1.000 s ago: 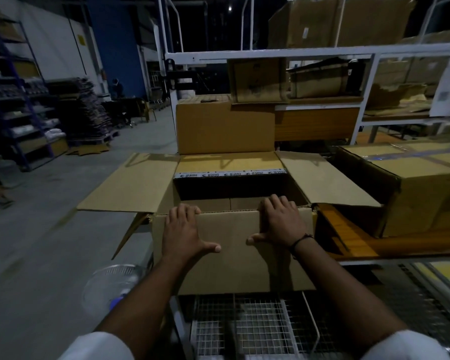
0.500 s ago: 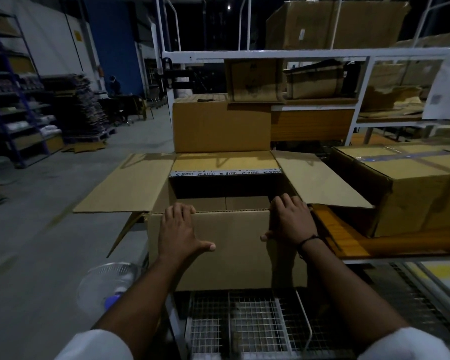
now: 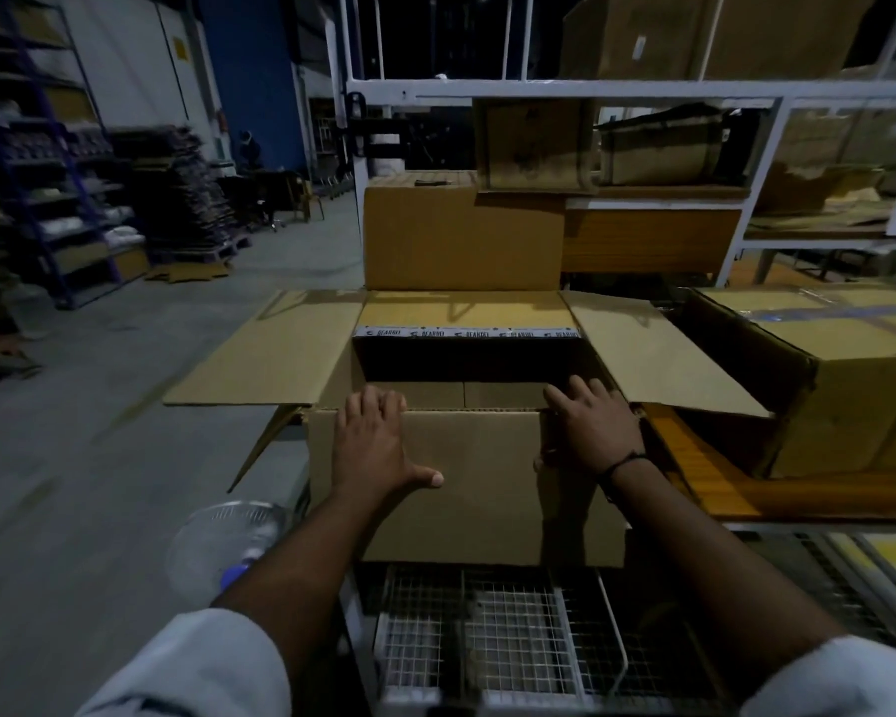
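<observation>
A large brown cardboard box (image 3: 477, 489) stands open in front of me, its left flap (image 3: 270, 354), right flap (image 3: 653, 354) and far flap (image 3: 466, 310) spread outward. A strip of printed tape (image 3: 466, 333) runs along the far flap's edge. My left hand (image 3: 373, 447) lies flat on the near side, fingertips at its top edge and thumb spread to the right. My right hand (image 3: 590, 432) rests at the near right corner, fingers reaching over the edge into the box. The inside is dark, and only the bottom flaps show.
A closed carton (image 3: 461, 240) stands right behind the open box, and another carton (image 3: 849, 395) sits on the orange board (image 3: 704, 473) at the right. A wire-mesh cart (image 3: 487, 639) is below me, a fan (image 3: 228, 540) at lower left. White racking (image 3: 539, 89) holds more boxes; shelves (image 3: 47, 173) line the left aisle.
My right hand has slid right along the near edge to the box's right corner. My left hand has stayed where it was on the near side.
</observation>
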